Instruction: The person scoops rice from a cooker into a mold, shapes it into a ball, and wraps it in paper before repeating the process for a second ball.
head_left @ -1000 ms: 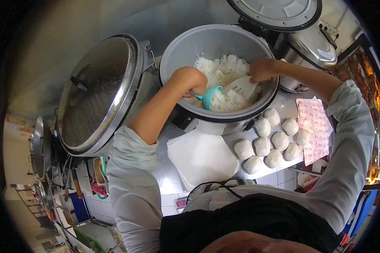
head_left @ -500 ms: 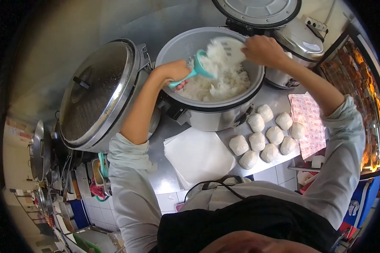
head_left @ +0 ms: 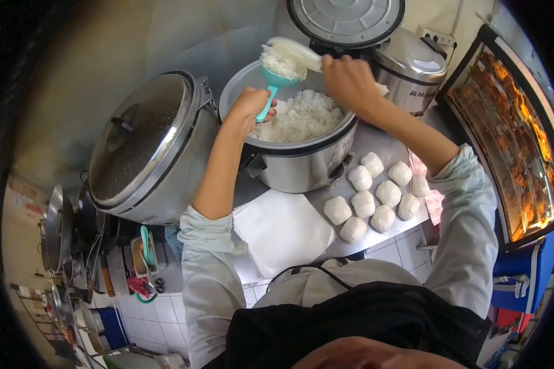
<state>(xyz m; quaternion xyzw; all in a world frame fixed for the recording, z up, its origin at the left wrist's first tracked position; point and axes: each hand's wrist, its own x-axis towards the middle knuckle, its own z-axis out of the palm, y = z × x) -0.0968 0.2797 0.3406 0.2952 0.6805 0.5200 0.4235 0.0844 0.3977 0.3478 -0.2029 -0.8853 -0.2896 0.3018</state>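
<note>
From where I stand, the left hand has its fingers wrapped round the handle of a turquoise scoop, heaped with rice over the far part of the rice cooker. The right hand, also above the cooker, grips a white paddle at that heap. Pressing too hard could shove grains past the cooker's far rim; a slack left grip could let the scoop tip.

This looks like a commercial kitchen, probably a food shop's: a lit, black-framed glass cabinet displays browned food at right, a large round silver cooker holds abundant white rice at centre, and many round white wrapped parcels cover the shiny steel tabletop.
</note>
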